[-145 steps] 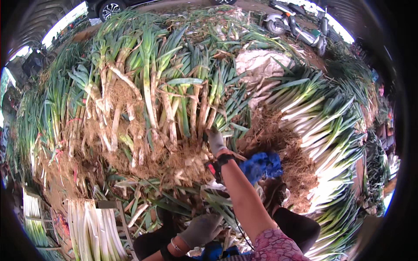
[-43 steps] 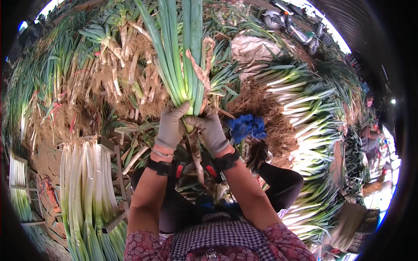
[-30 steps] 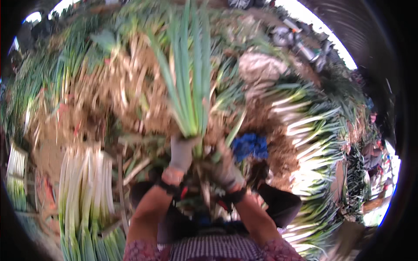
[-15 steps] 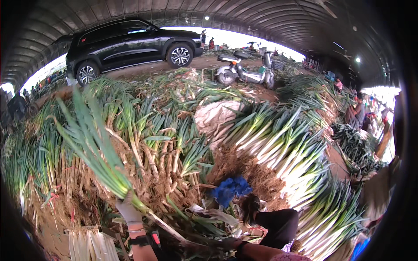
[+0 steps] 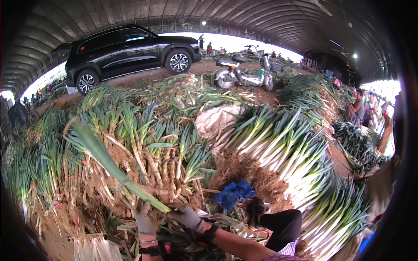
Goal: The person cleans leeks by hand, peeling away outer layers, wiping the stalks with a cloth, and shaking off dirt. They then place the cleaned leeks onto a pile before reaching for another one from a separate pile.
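A long green onion [image 5: 115, 170] slants up and to the left from my two gloved hands. My left hand [image 5: 147, 219], in a light grey glove, is closed around its lower part. Beside it, my right hand [image 5: 186, 216] comes in from the right, its gloved fingers pinching the lower end of the green stalk. The pale root end does not show. Behind my hands stand rows of unpeeled green onions [image 5: 150, 163] with brown roots. A heap of clean white-stalked green onions [image 5: 283, 161] lies to the right.
A blue crumpled bag [image 5: 235, 194] lies near my bent leg [image 5: 283, 226]. White stalks [image 5: 96, 249] lie at the lower left. A pale sack [image 5: 217, 121] rests between the piles. Farther off are a black car [image 5: 130, 54], a scooter [image 5: 246, 74] and other people [image 5: 357, 108].
My right hand has come up and left from the lower edge to meet my left hand. The left hand has shifted slightly right, and the onion's leafy top has dropped lower.
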A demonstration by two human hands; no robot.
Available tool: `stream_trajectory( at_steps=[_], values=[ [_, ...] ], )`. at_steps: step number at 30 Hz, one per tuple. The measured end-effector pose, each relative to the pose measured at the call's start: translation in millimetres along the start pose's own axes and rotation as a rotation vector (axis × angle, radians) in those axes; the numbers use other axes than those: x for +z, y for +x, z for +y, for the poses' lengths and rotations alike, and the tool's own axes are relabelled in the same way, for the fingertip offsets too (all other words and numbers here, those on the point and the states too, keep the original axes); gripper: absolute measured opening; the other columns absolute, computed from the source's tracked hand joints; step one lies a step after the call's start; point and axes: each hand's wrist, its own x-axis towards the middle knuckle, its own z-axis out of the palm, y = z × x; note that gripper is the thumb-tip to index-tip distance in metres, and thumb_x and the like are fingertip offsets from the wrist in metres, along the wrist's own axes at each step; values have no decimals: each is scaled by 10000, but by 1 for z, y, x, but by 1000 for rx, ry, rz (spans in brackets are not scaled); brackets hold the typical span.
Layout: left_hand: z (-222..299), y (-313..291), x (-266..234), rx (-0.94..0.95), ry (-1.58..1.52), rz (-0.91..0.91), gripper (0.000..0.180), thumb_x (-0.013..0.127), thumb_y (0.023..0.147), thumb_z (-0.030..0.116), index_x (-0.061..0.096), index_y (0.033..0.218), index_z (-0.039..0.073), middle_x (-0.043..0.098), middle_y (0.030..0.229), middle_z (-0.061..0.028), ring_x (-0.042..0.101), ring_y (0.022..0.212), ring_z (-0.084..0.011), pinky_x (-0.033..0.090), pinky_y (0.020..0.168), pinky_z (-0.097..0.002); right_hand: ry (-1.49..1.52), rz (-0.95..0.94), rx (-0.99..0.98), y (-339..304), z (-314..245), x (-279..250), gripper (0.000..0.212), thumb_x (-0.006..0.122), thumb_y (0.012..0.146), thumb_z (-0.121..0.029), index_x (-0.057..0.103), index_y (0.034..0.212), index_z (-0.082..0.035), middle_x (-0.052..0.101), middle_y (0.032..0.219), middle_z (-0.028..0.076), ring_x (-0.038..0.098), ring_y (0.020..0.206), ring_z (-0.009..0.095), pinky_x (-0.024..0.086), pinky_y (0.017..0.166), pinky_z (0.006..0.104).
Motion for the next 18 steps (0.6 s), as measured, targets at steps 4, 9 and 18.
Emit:
stream_trajectory(
  at_steps=[4,9,18],
  values=[
    [-1,2,-7,-128,-68,-47,226,587,903,90,579,1121,31,602,968,-25,578,808,-142,505,709,-303,94,-12,-91,1,-13,18,333,734,808,-95,598,1099,-6,654,970,40,576,880,99,481,800,261],
    [-17,3,-22,-75,0,74,301,589,901,83,541,1194,33,613,1024,-48,606,854,-170,511,739,-313,204,-7,-45,8,2,29,285,764,752,-27,595,982,-36,629,892,4,558,847,86,469,792,249],
    [-18,31,-20,266,152,180,371,672,866,210,545,1148,4,583,824,-18,568,723,-126,520,628,-299,-198,-221,221,-56,76,-11,430,569,884,-106,495,1289,20,618,1141,63,597,999,165,472,897,306]
  ],
)
